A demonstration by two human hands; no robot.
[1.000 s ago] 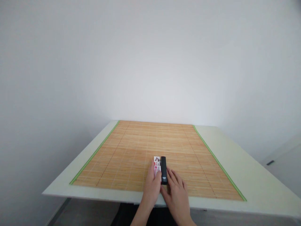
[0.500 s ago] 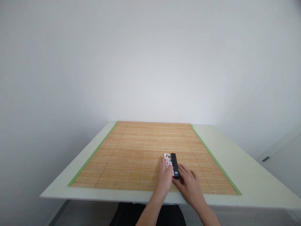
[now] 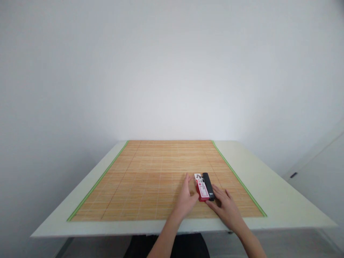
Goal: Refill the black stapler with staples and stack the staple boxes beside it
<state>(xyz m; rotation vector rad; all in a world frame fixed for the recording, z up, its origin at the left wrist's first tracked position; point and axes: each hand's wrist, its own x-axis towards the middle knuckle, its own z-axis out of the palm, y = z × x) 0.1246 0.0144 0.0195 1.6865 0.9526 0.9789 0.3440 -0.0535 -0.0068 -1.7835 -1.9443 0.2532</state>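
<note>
A small red and white box [image 3: 202, 189] with a printed picture at its far end lies flat on the bamboo mat. Along its right side, close against it, is a long black case [image 3: 208, 186] with small white print at its near end. My left hand [image 3: 186, 196] is at the box's left side, fingers stretched out and apart from the thumb, whose tip is close to the box's near left corner. At the near right, my right hand [image 3: 226, 207] has its fingers spread, fingertips against the black case and thumb by the near ends of both things.
The bamboo mat [image 3: 139, 186] with green side edgings covers most of the white table [image 3: 268, 190]. A white wall [image 3: 172, 71] stands behind the table. Below the near edge, dark-clothed legs [image 3: 190, 246] and a grey floor show.
My left hand has let go of the box and opened to its left. The box and black case now sit farther right and slightly turned, with my right hand beside them. The view has shifted slightly.
</note>
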